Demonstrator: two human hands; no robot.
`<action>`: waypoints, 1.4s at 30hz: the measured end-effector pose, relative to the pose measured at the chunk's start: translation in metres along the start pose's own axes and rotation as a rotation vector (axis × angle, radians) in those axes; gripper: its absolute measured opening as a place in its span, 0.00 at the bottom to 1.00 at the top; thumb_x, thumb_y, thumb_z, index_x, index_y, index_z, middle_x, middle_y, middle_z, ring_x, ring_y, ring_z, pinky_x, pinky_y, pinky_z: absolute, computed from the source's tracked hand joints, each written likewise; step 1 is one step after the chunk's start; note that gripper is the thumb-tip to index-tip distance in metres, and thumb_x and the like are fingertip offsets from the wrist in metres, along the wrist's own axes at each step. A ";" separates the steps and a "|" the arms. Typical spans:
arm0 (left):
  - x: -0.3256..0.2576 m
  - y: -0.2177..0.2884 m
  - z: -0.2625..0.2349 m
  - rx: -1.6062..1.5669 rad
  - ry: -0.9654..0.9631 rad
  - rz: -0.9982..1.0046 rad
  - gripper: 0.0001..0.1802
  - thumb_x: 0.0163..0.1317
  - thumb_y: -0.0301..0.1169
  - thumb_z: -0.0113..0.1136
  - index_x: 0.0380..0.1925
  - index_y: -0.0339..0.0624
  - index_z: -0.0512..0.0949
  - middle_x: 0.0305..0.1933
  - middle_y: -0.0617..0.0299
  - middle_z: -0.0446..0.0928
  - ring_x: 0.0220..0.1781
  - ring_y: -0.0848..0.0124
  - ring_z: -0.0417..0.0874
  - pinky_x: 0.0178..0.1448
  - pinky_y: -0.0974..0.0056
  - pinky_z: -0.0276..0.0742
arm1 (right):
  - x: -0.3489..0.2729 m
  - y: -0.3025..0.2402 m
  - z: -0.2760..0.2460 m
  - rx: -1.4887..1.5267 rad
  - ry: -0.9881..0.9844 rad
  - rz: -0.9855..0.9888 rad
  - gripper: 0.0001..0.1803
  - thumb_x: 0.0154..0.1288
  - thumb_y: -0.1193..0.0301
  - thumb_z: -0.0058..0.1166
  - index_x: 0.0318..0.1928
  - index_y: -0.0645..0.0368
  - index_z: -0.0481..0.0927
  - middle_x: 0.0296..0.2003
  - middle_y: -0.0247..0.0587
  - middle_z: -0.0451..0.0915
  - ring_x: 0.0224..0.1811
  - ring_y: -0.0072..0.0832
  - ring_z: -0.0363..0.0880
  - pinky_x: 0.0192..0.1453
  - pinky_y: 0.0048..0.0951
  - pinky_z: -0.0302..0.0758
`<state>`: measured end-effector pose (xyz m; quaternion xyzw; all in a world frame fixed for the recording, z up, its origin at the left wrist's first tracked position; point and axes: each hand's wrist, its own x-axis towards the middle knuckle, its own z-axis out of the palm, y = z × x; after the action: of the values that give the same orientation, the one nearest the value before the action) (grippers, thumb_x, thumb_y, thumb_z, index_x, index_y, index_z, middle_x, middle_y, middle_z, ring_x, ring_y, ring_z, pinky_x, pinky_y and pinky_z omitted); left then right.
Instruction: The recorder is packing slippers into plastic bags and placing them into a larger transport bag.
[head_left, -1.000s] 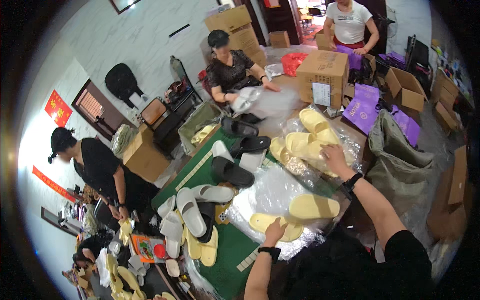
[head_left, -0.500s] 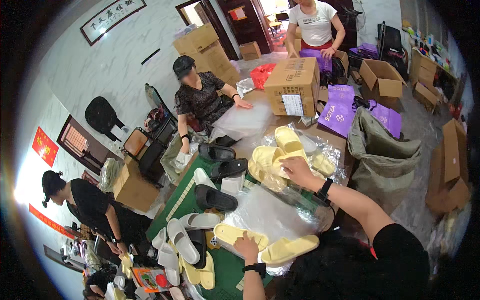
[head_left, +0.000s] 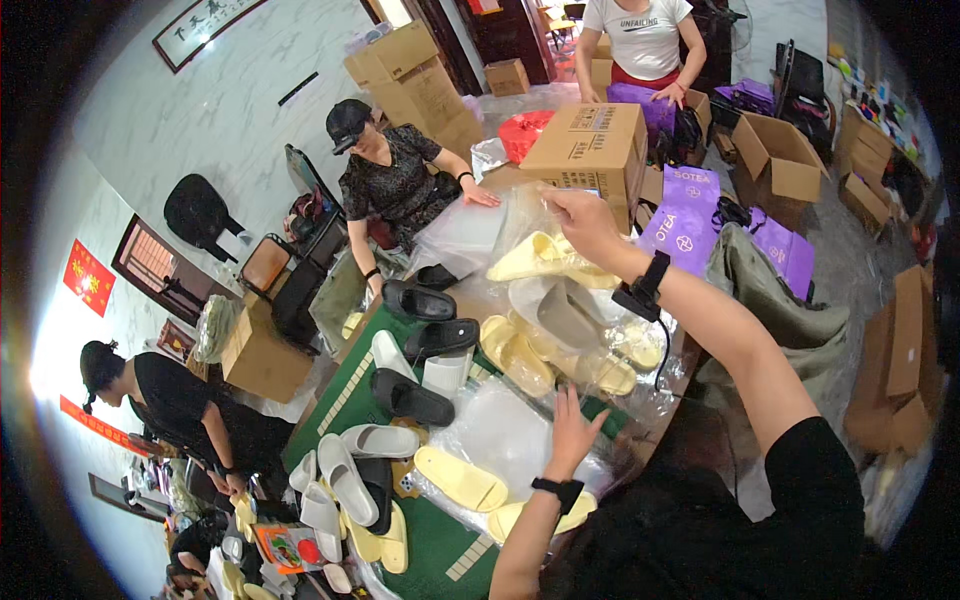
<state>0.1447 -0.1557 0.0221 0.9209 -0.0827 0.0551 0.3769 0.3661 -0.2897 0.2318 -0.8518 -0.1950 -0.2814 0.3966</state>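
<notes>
My right hand (head_left: 585,225) is raised over the far part of the table, fingers pinched on the top of a clear plastic bag (head_left: 522,212). Yellow slippers (head_left: 548,262) show in or just under that bag. Nearer to me, my left hand (head_left: 572,432) has its fingers spread over a stack of clear plastic bags (head_left: 500,420) and appears to hold nothing. Beside it lie a loose yellow slipper (head_left: 460,480) and another one (head_left: 510,520), partly covered by my left forearm. Bagged grey slippers (head_left: 570,315) and yellow slippers (head_left: 515,355) lie between my hands.
Black slippers (head_left: 412,396) and grey slippers (head_left: 348,480) cover the green mat (head_left: 440,545) at left. A closed carton (head_left: 590,150) stands at the far side, with purple bags (head_left: 685,215) and a sack (head_left: 770,300) at right. Co-workers stand or sit across and at left.
My right hand has moved up and away, raising the plastic bag from the pile. My left hand has left the loose yellow slipper and shifted right to the bag stack.
</notes>
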 end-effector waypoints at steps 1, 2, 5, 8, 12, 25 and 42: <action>0.008 -0.001 0.016 -0.043 0.056 -0.082 0.45 0.50 0.41 0.65 0.61 0.31 0.51 0.60 0.33 0.57 0.60 0.44 0.62 0.62 0.52 0.59 | -0.001 -0.012 -0.007 0.042 0.096 -0.146 0.09 0.53 0.79 0.49 0.37 0.59 0.76 0.34 0.49 0.77 0.36 0.44 0.76 0.37 0.38 0.72; 0.014 -0.006 0.030 -0.044 0.062 -0.095 0.45 0.50 0.41 0.65 0.61 0.31 0.51 0.60 0.33 0.57 0.60 0.44 0.62 0.62 0.52 0.59 | -0.006 -0.018 -0.008 0.088 0.193 -0.291 0.11 0.54 0.81 0.49 0.40 0.62 0.76 0.37 0.50 0.78 0.39 0.42 0.76 0.41 0.35 0.73; 0.030 -0.042 0.082 -0.676 0.353 -0.395 0.51 0.49 0.47 0.65 0.61 0.25 0.48 0.58 0.34 0.62 0.58 0.51 0.69 0.58 0.60 0.64 | -0.050 -0.007 -0.001 0.012 0.033 -0.553 0.15 0.48 0.82 0.52 0.39 0.55 0.78 0.43 0.42 0.79 0.46 0.39 0.76 0.46 0.33 0.74; 0.040 -0.049 0.091 -0.426 0.179 -0.728 0.40 0.53 0.43 0.62 0.57 0.28 0.58 0.50 0.41 0.71 0.49 0.57 0.74 0.51 0.62 0.69 | -0.119 0.046 0.013 -0.010 -0.476 -0.545 0.23 0.53 0.77 0.50 0.52 0.49 0.73 0.57 0.31 0.69 0.58 0.34 0.67 0.57 0.40 0.65; 0.055 -0.022 0.072 -0.802 0.347 -0.581 0.12 0.61 0.33 0.52 0.38 0.34 0.72 0.33 0.60 0.75 0.32 0.73 0.71 0.37 0.68 0.68 | -0.160 0.085 0.007 -0.109 -0.862 -0.464 0.29 0.53 0.70 0.53 0.59 0.47 0.65 0.64 0.32 0.59 0.66 0.35 0.54 0.66 0.48 0.51; 0.059 -0.021 0.081 -0.681 0.357 -0.600 0.30 0.63 0.39 0.50 0.56 0.29 0.55 0.59 0.48 0.59 0.61 0.62 0.62 0.63 0.64 0.58 | -0.058 0.111 0.059 0.171 -0.332 -0.335 0.14 0.41 0.79 0.53 0.34 0.57 0.77 0.28 0.44 0.76 0.34 0.42 0.75 0.38 0.37 0.71; 0.056 -0.109 0.061 -1.834 0.318 -0.357 0.15 0.63 0.43 0.48 0.37 0.43 0.72 0.28 0.61 0.73 0.26 0.68 0.73 0.35 0.70 0.68 | -0.124 0.102 0.099 0.119 -0.448 -0.755 0.20 0.43 0.76 0.55 0.42 0.56 0.75 0.40 0.40 0.77 0.45 0.38 0.75 0.47 0.34 0.73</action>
<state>0.2234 -0.1287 -0.0869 0.2465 0.1005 0.0350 0.9633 0.3598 -0.2874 0.0436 -0.7364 -0.5896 -0.2034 0.2622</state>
